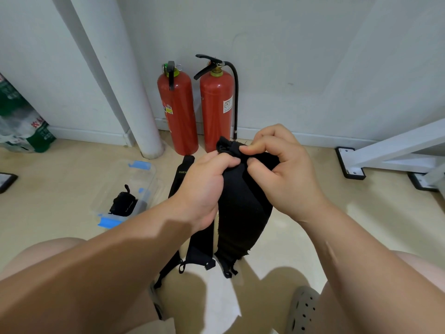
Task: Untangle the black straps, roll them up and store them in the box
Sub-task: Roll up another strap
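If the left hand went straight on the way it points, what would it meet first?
Probably the right hand, close ahead: the left hand points at it, both gripping the bunched top of the black strap. Depth is unclear.

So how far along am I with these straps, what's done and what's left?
Done: one rolled black bundle already lies in the clear box. In hand: the left hand and right hand both grip the top of the hanging black straps, which look tangled together. Left: separating these, rolling each up and putting them in the box.
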